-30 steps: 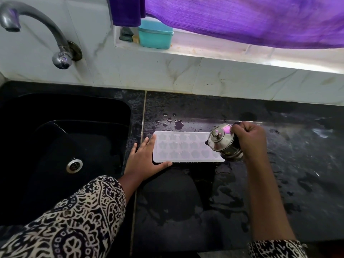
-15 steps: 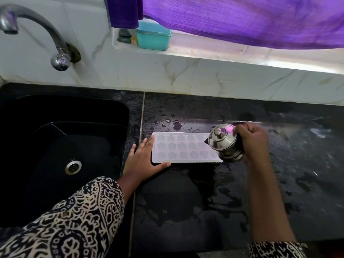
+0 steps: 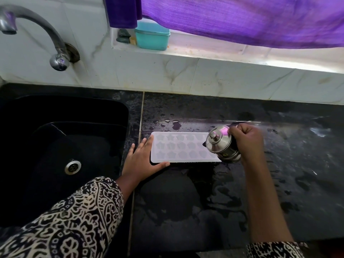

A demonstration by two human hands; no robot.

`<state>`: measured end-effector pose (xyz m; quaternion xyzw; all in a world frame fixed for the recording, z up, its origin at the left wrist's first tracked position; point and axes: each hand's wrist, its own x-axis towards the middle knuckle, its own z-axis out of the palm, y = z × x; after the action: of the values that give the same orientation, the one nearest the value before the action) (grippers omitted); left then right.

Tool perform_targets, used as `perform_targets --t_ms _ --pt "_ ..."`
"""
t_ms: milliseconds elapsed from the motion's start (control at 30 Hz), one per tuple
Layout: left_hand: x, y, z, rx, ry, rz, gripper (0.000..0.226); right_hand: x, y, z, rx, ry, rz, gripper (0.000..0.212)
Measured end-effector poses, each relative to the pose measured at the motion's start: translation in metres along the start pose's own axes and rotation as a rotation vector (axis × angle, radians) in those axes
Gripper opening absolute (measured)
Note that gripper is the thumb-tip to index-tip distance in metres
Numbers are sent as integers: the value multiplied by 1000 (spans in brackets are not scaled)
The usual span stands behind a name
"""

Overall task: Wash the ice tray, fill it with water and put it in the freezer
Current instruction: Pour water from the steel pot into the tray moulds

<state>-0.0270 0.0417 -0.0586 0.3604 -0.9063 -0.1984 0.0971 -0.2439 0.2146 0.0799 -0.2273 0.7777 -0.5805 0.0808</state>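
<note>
A pale translucent ice tray (image 3: 178, 148) with star-shaped cells lies flat on the wet black counter (image 3: 186, 211), just right of the sink. My left hand (image 3: 142, 162) rests flat against the tray's left end, fingers straight and thumb along its front edge. My right hand (image 3: 245, 140) grips a small lidded steel jug (image 3: 221, 145), tilted to the left over the tray's right end. The jug hides that end of the tray.
The black sink (image 3: 61, 146) with its drain (image 3: 73, 166) lies to the left under a steel tap (image 3: 37, 34). A teal box (image 3: 152, 36) sits on the white window ledge below a purple curtain (image 3: 242, 17). Water drops and puddles lie on the counter.
The jug has stayed tilted over the tray's right end, shifting only slightly. My left hand has kept its place at the tray's left end.
</note>
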Motion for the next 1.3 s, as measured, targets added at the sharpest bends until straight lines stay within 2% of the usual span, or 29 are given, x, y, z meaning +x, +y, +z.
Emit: perform_targets --t_ms 333,433,567,667,1000,1300 --pt "0 0 0 10 2 3 119 1 -1 0 -2 5 -4 34" --pt "0 0 0 9 -5 5 119 4 2 -4 104 36 84 32" --pt "0 1 -1 13 -1 0 119 7 6 -10 245 61 200 18" --pt "0 1 0 16 -2 -5 119 7 7 -14 270 73 226 19" --pt "0 0 0 5 2 -4 119 4 15 -19 103 70 63 36" --pt "0 1 -1 3 0 -2 120 3 11 -20 -6 48 -10 39"
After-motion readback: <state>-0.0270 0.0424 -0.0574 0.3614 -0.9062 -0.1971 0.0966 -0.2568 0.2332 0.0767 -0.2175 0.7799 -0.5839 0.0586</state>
